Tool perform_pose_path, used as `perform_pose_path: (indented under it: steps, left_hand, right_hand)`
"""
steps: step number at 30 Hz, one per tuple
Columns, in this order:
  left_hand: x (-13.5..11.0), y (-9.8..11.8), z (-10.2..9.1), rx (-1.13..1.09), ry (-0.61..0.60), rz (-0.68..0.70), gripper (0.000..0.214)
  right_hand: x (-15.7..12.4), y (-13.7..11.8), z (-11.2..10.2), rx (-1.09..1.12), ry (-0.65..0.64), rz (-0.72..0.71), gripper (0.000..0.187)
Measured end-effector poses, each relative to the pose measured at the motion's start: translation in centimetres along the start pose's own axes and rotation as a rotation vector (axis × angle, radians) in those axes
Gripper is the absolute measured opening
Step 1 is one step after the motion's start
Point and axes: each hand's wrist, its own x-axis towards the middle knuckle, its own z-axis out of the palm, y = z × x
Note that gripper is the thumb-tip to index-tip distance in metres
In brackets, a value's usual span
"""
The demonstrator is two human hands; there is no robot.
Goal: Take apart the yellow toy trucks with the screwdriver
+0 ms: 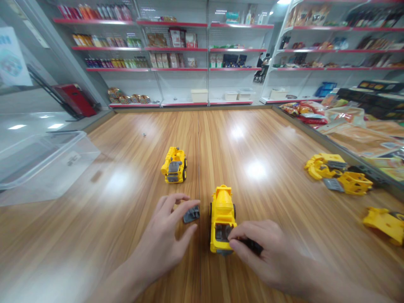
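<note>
A yellow toy truck (223,212) with dark wheels and an open cab stands in front of me; dark seats show in the cab. My right hand (263,248) is closed, thumb and index finger pinched at the truck's near right corner. Something dark (253,246) shows beneath that hand, mostly hidden. On the truck's left, my left hand (172,229) is open with its fingers curved and apart. It hovers beside a small dark grey plastic part (191,214) lying on the table, partly behind the index finger.
Farther off stands another yellow toy truck (174,165). At right lie yellow toy vehicle parts (339,172) and another yellow piece (385,225). A clear plastic bin (47,168) is at left. A tiny object (144,134) sits toward the back. Packaged goods (311,112) border the table's right edge.
</note>
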Motion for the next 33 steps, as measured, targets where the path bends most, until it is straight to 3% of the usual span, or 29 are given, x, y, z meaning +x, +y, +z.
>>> perform_pose_path:
  steps: [4, 6, 11, 17, 33]
  left_hand:
    - [-0.7, 2.2, -1.3, -0.144, -0.175, 0.222, 0.046]
    - [-0.9, 2.7, -1.5, -0.156, -0.246, 0.279, 0.038]
    - [-0.8, 2.5, -0.5, -0.183, -0.296, 0.209, 0.014]
    - [-0.8, 2.0, -0.3, -0.295, -0.186, 0.108, 0.011]
    - [-0.9, 1.4, -0.5, -0.401, -0.112, 0.058, 0.009]
  right_hand:
    - [-0.1, -0.6, 0.4, 0.051, -0.078, -0.033, 0.009]
    - [-0.3, -0.7, 0.4, 0.041, -0.073, -0.061, 0.008]
    - [-0.3, -0.3, -0.3, 0.008, 0.123, 0.054, 0.010]
    - [0.3, 0.8, -0.4, -0.073, 0.139, 0.282, 0.012]
    - [0.1, 1.0, -0.3, -0.079, 0.099, 0.338, 0.008]
